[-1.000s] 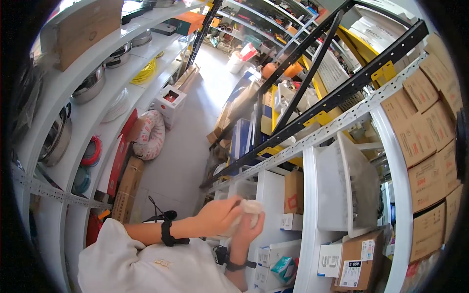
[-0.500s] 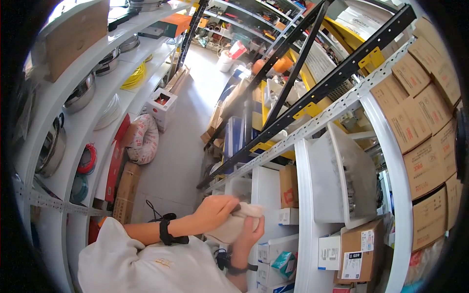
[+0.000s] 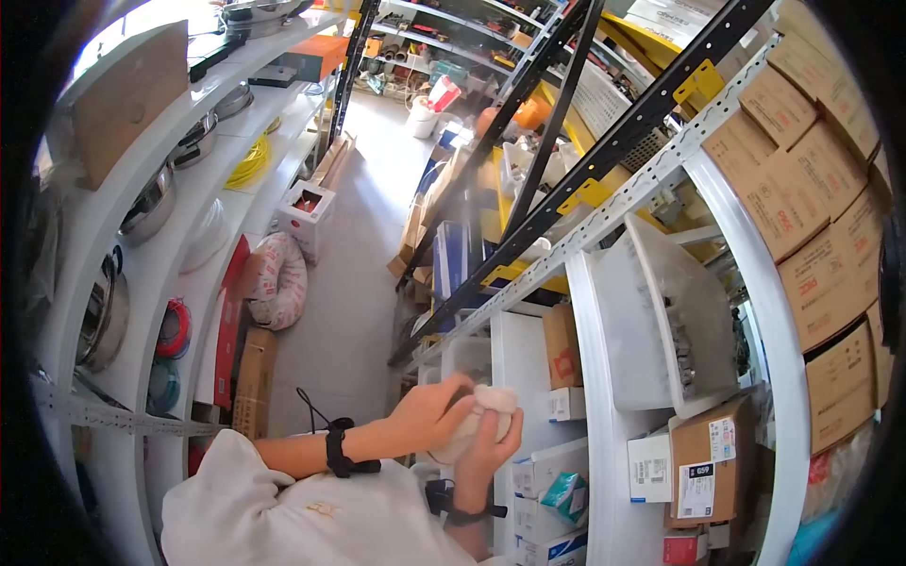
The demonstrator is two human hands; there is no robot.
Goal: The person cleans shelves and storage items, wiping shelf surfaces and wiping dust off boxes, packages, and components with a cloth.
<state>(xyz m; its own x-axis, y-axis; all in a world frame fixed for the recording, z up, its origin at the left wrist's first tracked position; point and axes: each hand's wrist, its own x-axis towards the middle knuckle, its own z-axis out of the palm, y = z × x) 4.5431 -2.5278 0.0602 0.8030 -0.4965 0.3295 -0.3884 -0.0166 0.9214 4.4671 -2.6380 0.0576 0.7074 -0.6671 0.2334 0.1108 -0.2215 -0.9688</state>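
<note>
A pale, cream cloth-like bundle [image 3: 495, 400] sits between my hands, low in the middle of the head view. It looks bunched up, and its exact kind is not clear. My left hand [image 3: 431, 415], with a black band on its wrist, reaches in from the left and pinches the bundle's near-left side. Around its right side curl the fingers of my right hand [image 3: 488, 445], which also has a black wrist strap. Part of the cloth hangs below, between the two hands, and is partly hidden by them.
White shelves on the left hold metal pots [image 3: 151, 206] and a yellow cable coil [image 3: 250, 162]. At right stand a translucent bin [image 3: 651, 321], cardboard boxes [image 3: 802, 208] and small white boxes [image 3: 651, 469]. A wrapped coil [image 3: 277, 281] lies beside the aisle floor [image 3: 344, 283].
The cloth bundle looks shorter and more gathered than before. My right hand has shifted slightly right and up around it. The view has moved a little.
</note>
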